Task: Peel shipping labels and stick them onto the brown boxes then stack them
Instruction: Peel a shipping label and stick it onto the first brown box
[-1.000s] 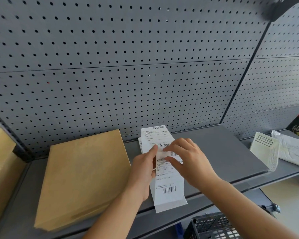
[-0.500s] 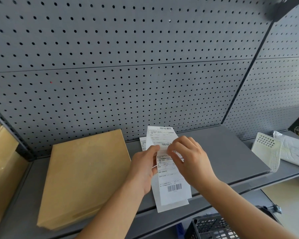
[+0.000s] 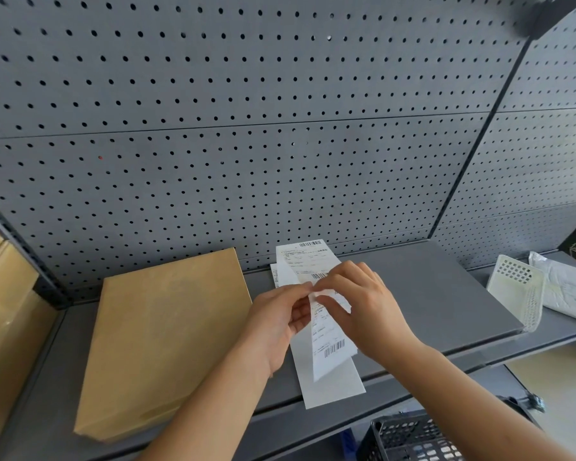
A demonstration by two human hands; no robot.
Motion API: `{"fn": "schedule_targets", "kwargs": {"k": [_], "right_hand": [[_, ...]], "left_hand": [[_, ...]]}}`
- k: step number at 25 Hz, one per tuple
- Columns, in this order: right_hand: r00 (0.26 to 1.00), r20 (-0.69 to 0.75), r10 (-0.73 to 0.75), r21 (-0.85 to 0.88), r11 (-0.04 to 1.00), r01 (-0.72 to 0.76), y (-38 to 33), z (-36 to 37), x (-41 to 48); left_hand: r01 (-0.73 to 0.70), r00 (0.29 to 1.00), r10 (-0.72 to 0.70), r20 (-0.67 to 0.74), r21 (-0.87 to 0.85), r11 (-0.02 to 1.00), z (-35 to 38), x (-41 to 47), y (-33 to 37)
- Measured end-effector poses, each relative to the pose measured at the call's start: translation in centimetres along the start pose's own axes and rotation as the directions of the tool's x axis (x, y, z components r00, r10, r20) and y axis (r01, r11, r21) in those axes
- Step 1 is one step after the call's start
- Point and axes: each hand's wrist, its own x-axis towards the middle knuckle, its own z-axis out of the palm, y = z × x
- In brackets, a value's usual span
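You are in the peeling step: both hands meet over the grey shelf (image 3: pixel 429 294), working the strip of shipping labels (image 3: pixel 305 261) just right of the brown box (image 3: pixel 167 337). Your left hand (image 3: pixel 276 324) has thumb and forefinger closed in a pinch on the paper near the middle of the strip, the other fingers curled loosely beneath. Your right hand (image 3: pixel 366 311) pinches at the same spot from the other side, its fingers bent over the print so the exact contact is hidden. Below your hands the printed label (image 3: pixel 333 351) with the barcode is lifted off the plain white backing sheet (image 3: pixel 336 390), whose lower end lies on the shelf and juts past its front edge. The strip's upper end leans toward the pegboard (image 3: pixel 246 144). The brown box lies flat with its broad top face bare and no label showing, so I judge that nothing is done on this box yet. The next move calls for drawing the label clear of the backing in one even pull, keeping it taut so the sticky side doesn't fold onto itself. Then carry it left and lay it flat on the box's top face, smoothing from one edge. More brown cartons (image 3: pixel 4 294) stand at the far left, which is probably where the stacking belongs.
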Motion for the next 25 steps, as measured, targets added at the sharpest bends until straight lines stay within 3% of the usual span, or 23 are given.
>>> {"fn": "schedule_targets", "kwargs": {"k": [11,20,25], "right_hand": [[1.000,0.027,-0.013,0.034,0.999,0.012,-0.3,-0.3,0.5],[0.999,0.042,-0.012,0.096,0.995,0.008,-0.9,-1.7,-0.3],[0.999,-0.026,-0.022,0.143,0.989,0.025,-1.4,-3.8,-1.5]], "left_hand": [[-0.152,0.987,0.155,-0.033,0.076,0.985,-0.4,0.2,0.5],[-0.077,0.992,0.085,-0.096,0.086,0.993,-0.4,1.3,1.1],[-0.033,0.996,0.042,-0.084,0.109,0.993,-0.4,2.0,2.1]]}}
